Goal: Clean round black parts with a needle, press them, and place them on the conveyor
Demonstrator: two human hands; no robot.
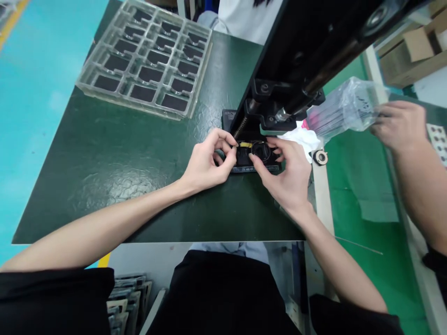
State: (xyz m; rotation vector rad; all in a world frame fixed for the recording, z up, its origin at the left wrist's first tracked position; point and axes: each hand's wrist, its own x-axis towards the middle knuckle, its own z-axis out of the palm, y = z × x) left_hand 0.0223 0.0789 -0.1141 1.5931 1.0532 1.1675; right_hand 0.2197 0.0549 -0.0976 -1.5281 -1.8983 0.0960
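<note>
Left hand (206, 160): narrow pinch on a small dark ring (219, 156), at the near edge of a black fixture (254, 168). Right hand (283, 174): narrow, fingertips at a round black ring part (260, 150) seated in the fixture beside a strip of yellow tape (245, 144), grip uncertain. Directly above, black press head (279, 93). Beyond, on the green counter (104, 186), clear blister tray (143, 60) of black pads. Far right, a co-worker's hand (398, 125) on a clear plastic bag (344, 109), past a white cloth (300, 139).

Plastic tray (143, 60) sits on the bench (104, 186) (left of the press (289, 60)).
</note>
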